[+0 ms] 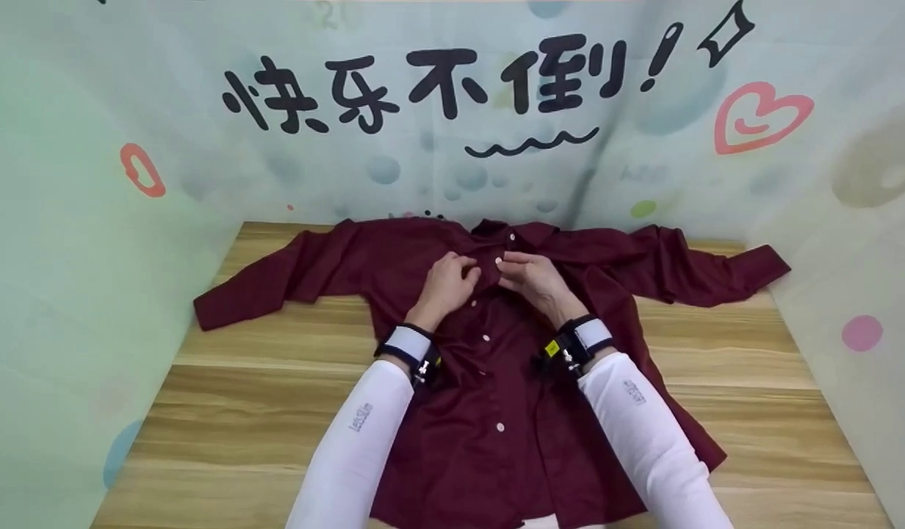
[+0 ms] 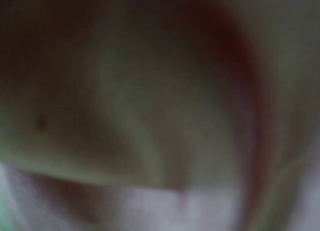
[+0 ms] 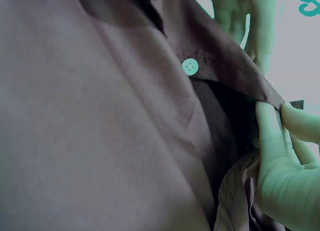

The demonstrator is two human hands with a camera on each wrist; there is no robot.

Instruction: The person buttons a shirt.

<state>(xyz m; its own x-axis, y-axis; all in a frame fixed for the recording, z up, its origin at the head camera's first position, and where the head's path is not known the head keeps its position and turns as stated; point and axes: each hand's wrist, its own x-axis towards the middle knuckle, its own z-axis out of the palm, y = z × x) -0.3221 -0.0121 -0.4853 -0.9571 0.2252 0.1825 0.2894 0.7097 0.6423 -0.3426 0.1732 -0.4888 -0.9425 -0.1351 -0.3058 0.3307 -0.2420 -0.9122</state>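
A dark red button-up shirt [image 1: 496, 397] lies front up on the wooden table [image 1: 225, 411], sleeves spread to both sides. Both hands work at the placket just below the collar [image 1: 511, 231]. My left hand [image 1: 452, 279] pinches the left edge of the placket. My right hand [image 1: 529, 273] pinches the other edge beside a white button [image 1: 498, 260]. In the right wrist view the fingers [image 3: 272, 141] grip a raised fold of the shirt [image 3: 100, 131] near a button [image 3: 190, 66]. The left wrist view is a dark blur.
Printed backdrop walls [image 1: 92, 191] close in the table on the left, back and right. The left sleeve [image 1: 269, 283] and the right sleeve [image 1: 717, 272] reach toward the walls. Bare wood lies either side of the shirt body.
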